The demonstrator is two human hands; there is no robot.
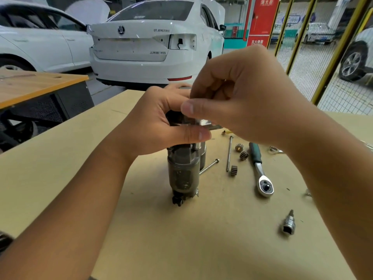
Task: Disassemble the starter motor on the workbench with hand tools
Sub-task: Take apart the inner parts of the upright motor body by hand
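Your left hand (161,126) is wrapped round the upper part of the dark grey cylindrical metal starter motor (182,174), thumb across its front, clamping it upright. Your right hand (242,106) comes in from above and right, fingers curled, pinching at something on the motor's top end; what exactly sits between those fingertips is hidden behind your knuckles. The motor stands on end on the tan desk (201,239), long axis vertical, so whatever comes free looks set to lift straight up, towards your right hand, the nearer one to that top end. Just to the right lie two long steel through-bolts (229,153), three small brass-coloured pinion gears (239,147), then the chrome ratchet wrench with a green handle (259,168). Nearer you rests a silver bit socket (288,224).
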